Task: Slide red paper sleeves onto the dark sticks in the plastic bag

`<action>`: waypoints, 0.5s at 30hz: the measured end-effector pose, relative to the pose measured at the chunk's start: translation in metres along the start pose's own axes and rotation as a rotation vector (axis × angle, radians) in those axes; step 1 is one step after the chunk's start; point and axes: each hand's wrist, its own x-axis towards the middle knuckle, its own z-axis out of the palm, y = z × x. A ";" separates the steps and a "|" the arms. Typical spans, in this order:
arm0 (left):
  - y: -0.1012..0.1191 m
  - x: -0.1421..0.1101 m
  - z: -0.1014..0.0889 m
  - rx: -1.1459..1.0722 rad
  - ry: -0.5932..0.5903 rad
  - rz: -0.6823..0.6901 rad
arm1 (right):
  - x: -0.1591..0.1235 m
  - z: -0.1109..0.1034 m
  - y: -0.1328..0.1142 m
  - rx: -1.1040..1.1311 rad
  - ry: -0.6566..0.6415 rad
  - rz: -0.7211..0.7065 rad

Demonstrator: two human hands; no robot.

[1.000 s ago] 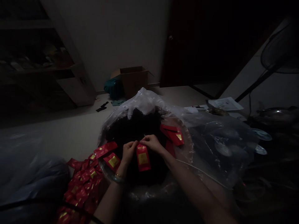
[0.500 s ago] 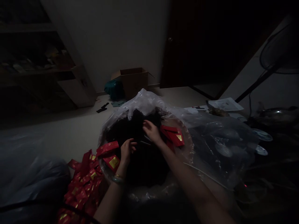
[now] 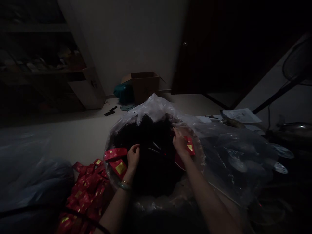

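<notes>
A wide round tub (image 3: pixel 198 143) lined with clear plastic holds a heap of black loose material (image 3: pixel 148 172), its kind too dark to tell. My left hand (image 3: pixel 133 157) hovers over the heap's left part, fingers loosely curled with nothing visible in them. Beside it, red packets with gold labels (image 3: pixel 120 167) lie on the tub's left edge. My right hand (image 3: pixel 179 142) closes over the near end of red packets (image 3: pixel 190 146) at the right side; its fingertips are partly hidden. Two thin shiny metal sticks (image 3: pixel 154 150) lie on the heap between my hands.
A large pile of red packets (image 3: pixel 87 188) lies left of the tub. Clear plastic sheeting (image 3: pixel 234 152) spreads to the right. Behind stand a cardboard box (image 3: pixel 145 86) and a teal bag (image 3: pixel 123 93). A fan (image 3: pixel 297 65) stands at the right, shelves (image 3: pixel 44 71) at the left.
My right hand has moved right, from above the middle of the heap to the red packets at the right side. My left hand's fingers have drawn closer together. The view has shifted slightly.
</notes>
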 end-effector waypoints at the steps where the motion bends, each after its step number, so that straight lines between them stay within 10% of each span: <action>1: -0.001 0.002 -0.002 0.036 0.070 0.039 | 0.001 -0.003 -0.003 0.006 0.028 -0.015; 8: 0.000 -0.003 0.004 -0.064 -0.029 0.105 | 0.002 -0.020 -0.035 0.375 0.091 -0.072; 15: 0.020 -0.014 0.006 -0.266 -0.325 0.050 | -0.022 -0.015 -0.080 0.909 -0.377 -0.015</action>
